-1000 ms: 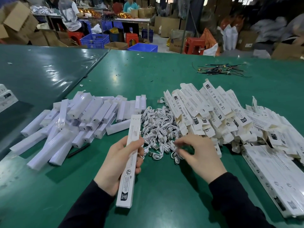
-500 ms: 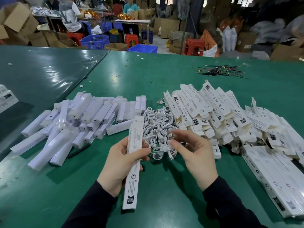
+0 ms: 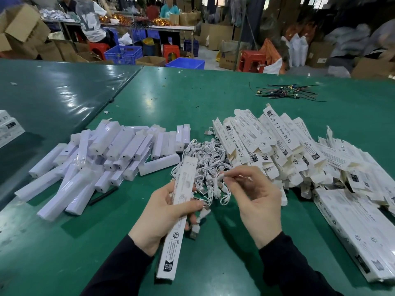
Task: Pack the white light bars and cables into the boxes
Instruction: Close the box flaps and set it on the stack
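Observation:
My left hand (image 3: 162,212) grips a long white printed box (image 3: 178,218), held lengthwise above the green table (image 3: 213,99). My right hand (image 3: 254,201) pinches a white cable (image 3: 220,189) lifted off the tangled heap of white cables (image 3: 205,159); a cable end with a USB plug (image 3: 195,230) hangs beside the box under my left fingers. A pile of white light bars (image 3: 102,159) lies on the left. Several empty printed boxes (image 3: 277,146) are heaped on the right.
Closed flat boxes (image 3: 354,231) lie in a row at the near right. A bundle of dark wires (image 3: 286,92) sits far right on the table. More boxes (image 3: 8,127) sit at the left edge. People, blue crates and cartons stand beyond the table.
My right hand has risen from the cable heap with one cable pinched in its fingers. My left hand has tilted the box and brought it closer to the right hand.

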A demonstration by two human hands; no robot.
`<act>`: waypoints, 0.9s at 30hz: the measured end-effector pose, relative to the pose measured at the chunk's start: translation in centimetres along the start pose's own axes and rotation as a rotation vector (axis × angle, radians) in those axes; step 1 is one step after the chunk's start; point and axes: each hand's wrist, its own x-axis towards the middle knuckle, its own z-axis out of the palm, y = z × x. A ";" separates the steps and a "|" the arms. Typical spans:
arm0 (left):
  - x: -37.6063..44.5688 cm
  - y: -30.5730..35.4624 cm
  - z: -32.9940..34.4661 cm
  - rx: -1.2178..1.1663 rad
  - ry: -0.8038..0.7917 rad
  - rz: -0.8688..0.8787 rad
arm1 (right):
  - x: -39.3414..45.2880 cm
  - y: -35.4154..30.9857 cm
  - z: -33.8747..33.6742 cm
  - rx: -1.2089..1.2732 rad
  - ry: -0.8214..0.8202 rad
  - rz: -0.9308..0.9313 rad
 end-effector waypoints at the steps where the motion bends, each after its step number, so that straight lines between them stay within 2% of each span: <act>1: 0.0 0.0 0.0 0.003 0.007 0.003 | 0.2 -0.2 -0.1 0.095 0.044 0.068; 4: 0.1 0.0 -0.2 0.017 0.050 0.032 | 0.4 -0.6 -0.2 0.343 -0.020 0.281; 7: 0.0 0.2 -0.2 -0.039 0.034 0.016 | 0.1 -0.7 0.4 0.416 -0.171 0.390; 9: -0.1 0.3 -0.2 -0.131 -0.007 -0.006 | 0.1 -0.8 0.5 0.426 -0.188 0.407; 15: 0.0 0.4 0.0 -0.169 -0.022 -0.049 | -0.2 -0.8 0.6 0.328 -0.241 0.352; 18: 0.1 0.2 0.0 -0.156 0.026 -0.052 | -0.5 -0.8 0.6 0.076 -0.262 0.190; 21: 0.1 0.1 -0.3 -0.165 0.027 -0.068 | -0.8 -0.9 0.5 -0.171 -0.404 0.068; 24: 0.0 0.3 -0.2 -0.175 -0.012 -0.088 | -1.1 -0.8 0.8 -0.259 -0.490 0.097; 27: 0.0 0.2 -0.1 -0.164 -0.011 -0.097 | -0.8 -1.1 0.6 -0.214 -0.463 0.161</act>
